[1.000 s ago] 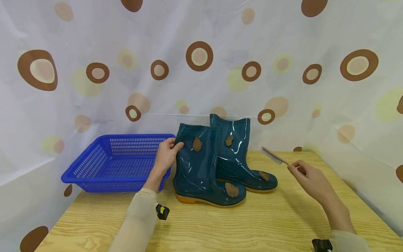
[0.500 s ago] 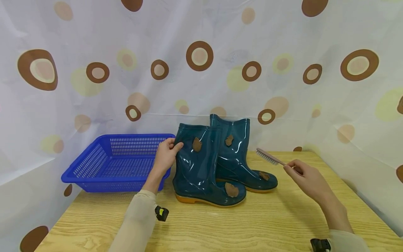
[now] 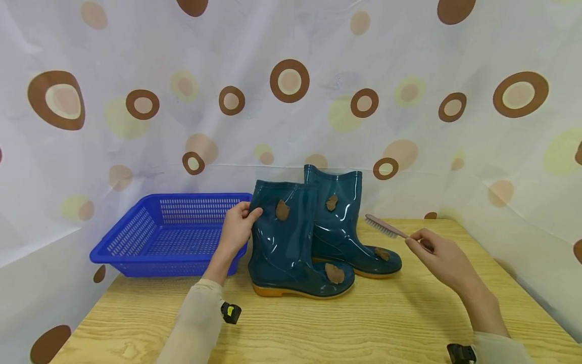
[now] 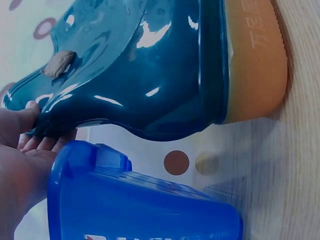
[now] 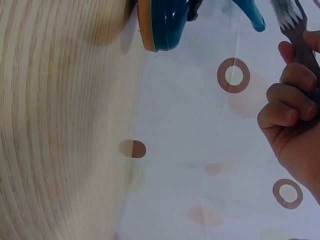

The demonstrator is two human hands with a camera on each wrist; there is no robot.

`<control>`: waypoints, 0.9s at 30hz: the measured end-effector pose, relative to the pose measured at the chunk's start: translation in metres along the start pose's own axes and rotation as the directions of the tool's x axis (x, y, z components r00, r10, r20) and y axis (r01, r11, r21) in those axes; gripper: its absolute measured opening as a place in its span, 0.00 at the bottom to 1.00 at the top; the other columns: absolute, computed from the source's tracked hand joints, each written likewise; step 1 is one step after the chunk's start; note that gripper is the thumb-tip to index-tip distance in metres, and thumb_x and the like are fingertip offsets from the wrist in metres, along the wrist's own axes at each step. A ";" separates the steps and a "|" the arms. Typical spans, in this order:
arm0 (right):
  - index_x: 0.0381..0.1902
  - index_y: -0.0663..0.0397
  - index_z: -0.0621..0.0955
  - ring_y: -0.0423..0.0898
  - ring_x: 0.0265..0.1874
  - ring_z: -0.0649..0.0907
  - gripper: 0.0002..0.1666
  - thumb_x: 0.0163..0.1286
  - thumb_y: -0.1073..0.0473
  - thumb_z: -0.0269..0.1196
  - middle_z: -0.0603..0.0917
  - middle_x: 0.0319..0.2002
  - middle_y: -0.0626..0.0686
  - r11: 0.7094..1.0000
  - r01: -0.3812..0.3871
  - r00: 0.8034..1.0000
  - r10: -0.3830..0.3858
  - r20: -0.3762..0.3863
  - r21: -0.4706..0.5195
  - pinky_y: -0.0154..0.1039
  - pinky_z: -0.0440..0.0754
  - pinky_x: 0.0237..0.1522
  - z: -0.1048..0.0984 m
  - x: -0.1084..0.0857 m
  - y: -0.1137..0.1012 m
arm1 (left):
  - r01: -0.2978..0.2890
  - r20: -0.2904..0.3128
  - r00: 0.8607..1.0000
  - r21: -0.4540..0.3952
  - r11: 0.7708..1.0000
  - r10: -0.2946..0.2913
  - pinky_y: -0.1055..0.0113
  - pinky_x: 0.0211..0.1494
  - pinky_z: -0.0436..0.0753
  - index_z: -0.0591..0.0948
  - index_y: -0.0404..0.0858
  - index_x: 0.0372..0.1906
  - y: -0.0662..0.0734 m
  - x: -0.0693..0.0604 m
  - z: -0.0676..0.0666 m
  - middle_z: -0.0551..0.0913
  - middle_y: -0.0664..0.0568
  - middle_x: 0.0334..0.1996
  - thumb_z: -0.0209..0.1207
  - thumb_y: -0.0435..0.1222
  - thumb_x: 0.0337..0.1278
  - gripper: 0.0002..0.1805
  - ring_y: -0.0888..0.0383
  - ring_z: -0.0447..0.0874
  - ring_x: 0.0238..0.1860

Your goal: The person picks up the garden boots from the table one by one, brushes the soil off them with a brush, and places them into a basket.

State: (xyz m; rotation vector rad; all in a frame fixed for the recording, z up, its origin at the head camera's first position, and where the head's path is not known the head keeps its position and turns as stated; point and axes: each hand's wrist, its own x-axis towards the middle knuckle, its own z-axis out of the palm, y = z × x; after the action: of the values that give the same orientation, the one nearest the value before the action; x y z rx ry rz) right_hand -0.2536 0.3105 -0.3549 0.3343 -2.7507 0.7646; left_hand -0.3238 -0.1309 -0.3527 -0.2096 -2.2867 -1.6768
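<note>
Two dark green rubber rain boots with orange-yellow soles stand side by side, toes to the right. My left hand (image 3: 237,228) grips the near rain boot (image 3: 284,242) by the back of its shaft; in the left wrist view the thumb lies on the near side and the fingers (image 4: 45,143) reach behind. Brown patches stick to the shaft and toe of both boots. The far rain boot (image 3: 338,227) is partly hidden. Off to the right, my right hand (image 3: 447,260) holds a brush (image 3: 384,226) by its thin handle, bristles down, in the air apart from the boots.
A blue plastic basket (image 3: 168,258) with slotted walls stands left of the boots, close to my left hand. The wooden table (image 3: 327,328) runs back to a white curtain (image 3: 327,136) patterned with circles.
My right hand has brought the brush a little to the left, towards the boots. The near boot's shaft has leaned slightly left with my left hand.
</note>
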 end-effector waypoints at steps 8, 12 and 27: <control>0.48 0.49 0.79 0.40 0.18 0.65 0.20 0.78 0.41 0.50 0.69 0.20 0.48 1.000 0.014 1.000 -0.014 0.020 0.011 0.37 0.63 0.24 -0.002 0.000 -0.003 | -0.028 0.000 1.000 -0.008 1.000 0.028 0.72 0.20 0.69 0.80 0.34 0.50 0.000 0.000 0.001 0.85 0.43 0.33 0.58 0.40 0.71 0.14 0.62 0.68 0.17; 0.49 0.48 0.79 0.41 0.19 0.66 0.20 0.78 0.41 0.50 0.71 0.20 0.48 1.000 0.018 0.999 -0.019 0.030 0.011 0.38 0.63 0.25 -0.002 0.000 -0.006 | -0.031 -0.007 0.999 -0.004 1.000 0.031 0.71 0.21 0.70 0.80 0.33 0.50 0.001 -0.002 0.000 0.86 0.41 0.34 0.57 0.40 0.71 0.14 0.60 0.71 0.20; 0.46 0.49 0.80 0.39 0.17 0.65 0.17 0.78 0.44 0.52 0.69 0.19 0.46 0.996 0.064 0.997 -0.066 0.033 0.068 0.36 0.64 0.22 0.005 0.001 -0.011 | -0.038 -0.021 0.999 0.001 0.999 0.038 0.71 0.24 0.69 0.81 0.34 0.48 0.002 -0.009 -0.003 0.84 0.44 0.33 0.58 0.41 0.70 0.14 0.56 0.71 0.24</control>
State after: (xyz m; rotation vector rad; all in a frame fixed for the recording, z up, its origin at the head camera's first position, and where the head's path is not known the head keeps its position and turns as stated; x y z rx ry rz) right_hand -0.2521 0.2985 -0.3533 0.4530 -2.7370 0.8430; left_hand -0.3141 -0.1325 -0.3533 -0.2323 -2.2537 -1.6521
